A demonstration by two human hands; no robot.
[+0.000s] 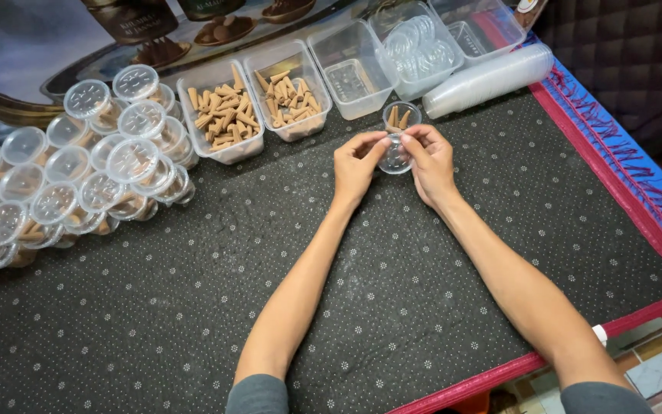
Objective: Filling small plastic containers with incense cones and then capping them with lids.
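Both hands — left hand (356,163) and right hand (430,159) — were closed by the fingertips on a clear round lid (396,156), held just before a small cup (401,116) of brown cones on the dotted mat (392,307). The lid would best be kept level and centred — then pressed evenly.

A small round clear plastic lid (396,156) is pinched at its rim from both sides, tilted so its face shows, just above the dark dotted surface (193,307). Just beyond it, at twelve o'clock, stands a small clear plastic cup (401,116), upright and open, with a few tan cone-shaped sticks standing inside. Lid and cup almost touch.
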